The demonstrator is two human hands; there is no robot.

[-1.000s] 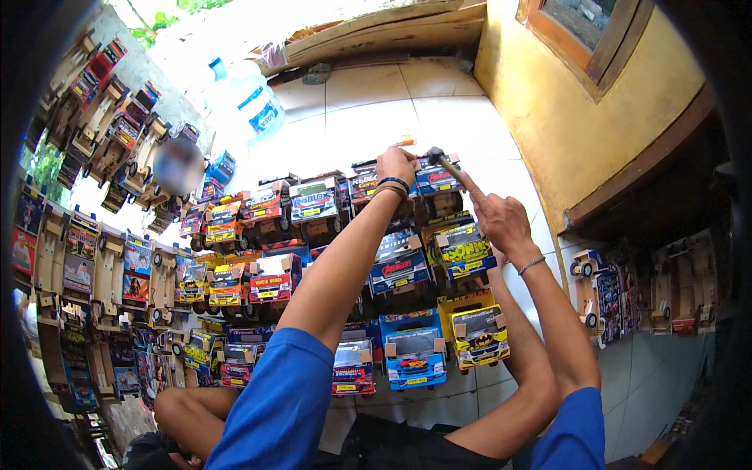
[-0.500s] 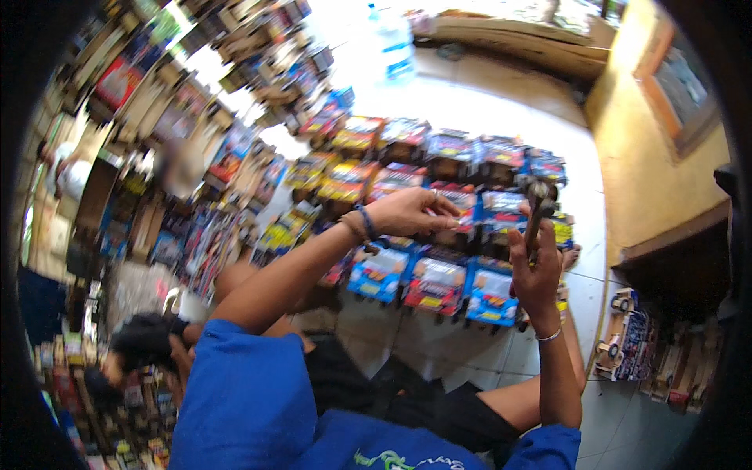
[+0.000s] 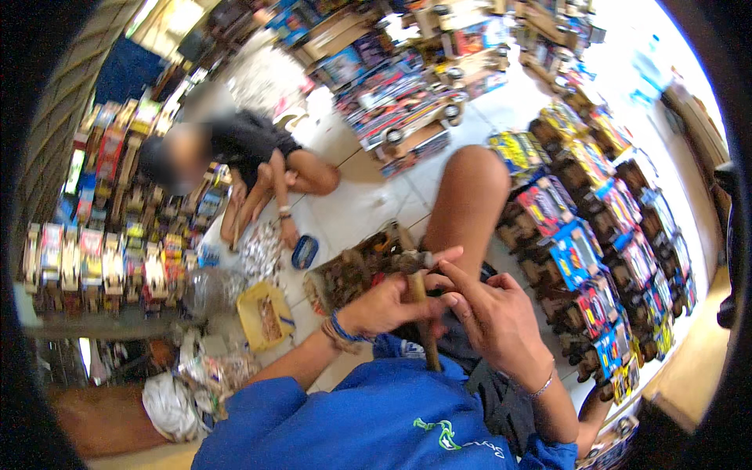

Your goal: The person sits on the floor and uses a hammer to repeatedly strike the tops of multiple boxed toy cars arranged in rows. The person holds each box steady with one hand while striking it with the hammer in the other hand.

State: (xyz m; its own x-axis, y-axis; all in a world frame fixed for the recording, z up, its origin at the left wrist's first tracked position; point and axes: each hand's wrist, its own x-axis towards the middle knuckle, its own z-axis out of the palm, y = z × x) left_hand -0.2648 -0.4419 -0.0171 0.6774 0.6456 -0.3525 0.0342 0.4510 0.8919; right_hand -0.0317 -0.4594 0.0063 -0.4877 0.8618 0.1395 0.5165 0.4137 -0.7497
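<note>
In front of my shirt, my left hand [image 3: 388, 305] is closed round the wooden handle of a hammer [image 3: 431, 345]. The hammer's metal head [image 3: 409, 262] points away from me. My right hand [image 3: 501, 321] is close beside it, its fingers stretched toward the hammer and my left fingertips. Whether something small lies between the fingertips is too blurred to tell. Just beyond my left hand is a worn, brown, block-like thing [image 3: 352, 270], partly hidden by that hand. Rows of colourful toy trucks [image 3: 580, 254] stand on the tiles to my right.
A person [image 3: 251, 153] sits on the floor at the far left, near scattered small pieces [image 3: 266, 251] and a blue dish [image 3: 305, 251]. A yellow tray [image 3: 265, 317] lies nearer. More wooden toy trucks [image 3: 94, 254] are stacked at the left, and others [image 3: 407, 102] at the back.
My view has swung left, away from the truck rows. The hammer has passed from my right hand to my left, and my hands have come together near my body.
</note>
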